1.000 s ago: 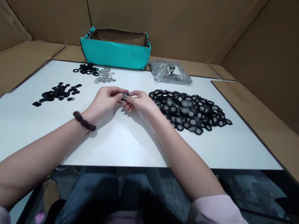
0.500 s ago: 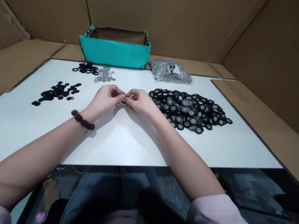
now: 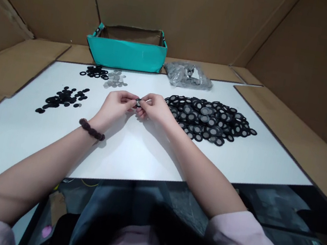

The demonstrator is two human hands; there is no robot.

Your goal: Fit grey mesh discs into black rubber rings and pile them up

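Note:
My left hand and my right hand meet above the middle of the white table. Both pinch one small black ring with a grey mesh disc between their fingertips. A dark bead bracelet sits on my left wrist. To the right of my right hand lies a big heap of black rings with grey centres.
A pile of plain black rings lies at the left. Further back are a few black rings and loose grey discs. A teal box and a clear bag of grey discs stand at the back. Cardboard walls surround the table.
Both hands stay together at the table's middle, fingers shifting slightly on the small ring. The view has tilted a little.

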